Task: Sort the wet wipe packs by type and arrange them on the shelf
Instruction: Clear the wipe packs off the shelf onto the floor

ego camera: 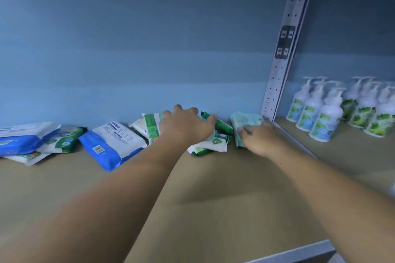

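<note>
Wet wipe packs lie jumbled along the back of a tan shelf (192,198). My left hand (186,126) reaches over a heap of green-and-white packs (211,145), its fingers curled over a white pack with a green label (151,126). A dark green pack (222,124) pokes out behind that hand. My right hand (260,136) holds a pale teal pack (245,123) in the back right corner. A big blue-and-white pack (111,145) lies to the left. More blue, white and green packs (32,141) are piled at the far left.
A perforated metal upright (284,49) divides this bay from the bay on the right, where several white pump bottles with green labels (320,113) stand. The blue back wall (149,49) closes the shelf. A grey shelf edge (299,252) runs at the front right.
</note>
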A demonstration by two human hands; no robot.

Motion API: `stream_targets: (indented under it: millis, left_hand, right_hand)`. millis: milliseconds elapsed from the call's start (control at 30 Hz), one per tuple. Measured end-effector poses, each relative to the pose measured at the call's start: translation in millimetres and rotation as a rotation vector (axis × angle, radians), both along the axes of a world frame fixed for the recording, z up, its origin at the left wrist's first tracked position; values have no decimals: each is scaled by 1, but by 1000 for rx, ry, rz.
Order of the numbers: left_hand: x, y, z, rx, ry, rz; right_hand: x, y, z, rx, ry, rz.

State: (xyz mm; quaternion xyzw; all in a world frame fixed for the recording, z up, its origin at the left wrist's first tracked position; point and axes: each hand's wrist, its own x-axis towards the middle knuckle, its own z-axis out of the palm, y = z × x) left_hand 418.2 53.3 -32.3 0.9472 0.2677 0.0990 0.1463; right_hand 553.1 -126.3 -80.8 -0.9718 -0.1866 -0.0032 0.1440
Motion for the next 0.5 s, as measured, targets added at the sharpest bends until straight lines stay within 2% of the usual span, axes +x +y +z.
stream_targets:
  millis: [67, 233, 300, 400, 500]
  left_hand:
    - [22, 3, 8, -50, 149, 35]
    - [35, 5, 8, -138, 271, 130]
    - [33, 6, 6, -206, 280, 139]
    - [24, 8, 1, -262, 223, 156]
    - [6, 5, -5, -141, 130, 132]
  right_hand:
    - [8, 7, -1, 26, -20, -42]
    - [-1, 12, 3, 1, -101, -115]
    - [-3, 10, 4, 26, -47, -157]
    - [-11, -2, 1, 194, 158, -250]
    - [-21, -14, -3, 251, 263, -339]
